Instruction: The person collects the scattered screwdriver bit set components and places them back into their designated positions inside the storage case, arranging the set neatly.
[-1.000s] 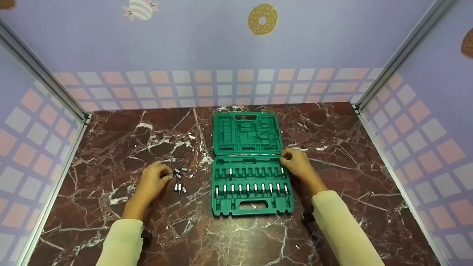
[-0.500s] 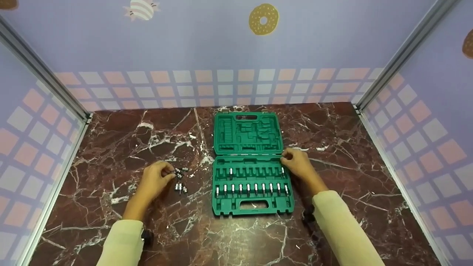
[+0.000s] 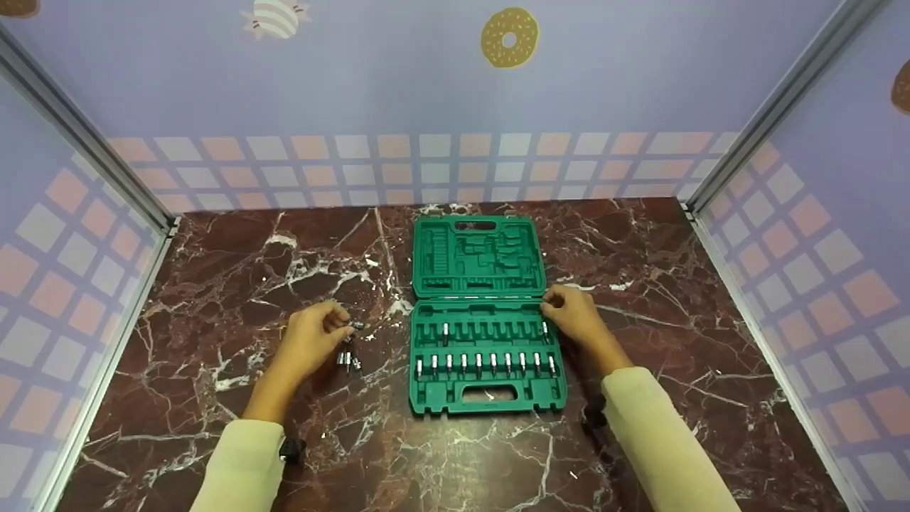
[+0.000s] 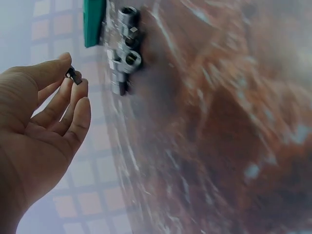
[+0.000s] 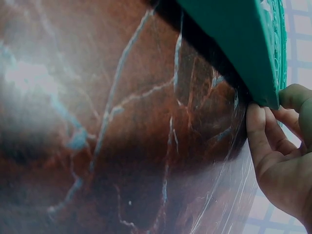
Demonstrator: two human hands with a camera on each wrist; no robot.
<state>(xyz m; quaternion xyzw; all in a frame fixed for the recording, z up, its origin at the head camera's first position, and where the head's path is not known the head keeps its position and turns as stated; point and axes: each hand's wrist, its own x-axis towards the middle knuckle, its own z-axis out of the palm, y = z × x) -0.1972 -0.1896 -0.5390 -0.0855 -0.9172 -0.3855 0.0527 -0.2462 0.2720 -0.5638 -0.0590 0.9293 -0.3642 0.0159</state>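
Observation:
My left hand point(image 3: 313, 338) pinches a small dark-tipped bit socket point(image 4: 73, 76) between thumb and fingertips, just above the marble-patterned table; most of the piece is hidden by the fingers. Beside it lies a loose group of chrome bit sockets point(image 4: 129, 58). A green tool case point(image 3: 488, 407) lies opened flat to the right, with a row of upright-looking bit sockets point(image 3: 478, 365) in its lower slots. Two more sit in its upper row, one being a bit socket point(image 3: 446, 334) near the left. My right hand point(image 3: 574, 316) grips the case's right edge near the hinge.
The case lid point(image 3: 478, 256) lies back toward the rear wall point(image 3: 398, 85), its moulded recesses facing up. Side walls with metal corner rails border the dark red marbled table point(image 3: 483, 469).
My left hand has shifted slightly right and lifted from the loose group, the small bit socket between its fingers. My right hand stays on the case edge.

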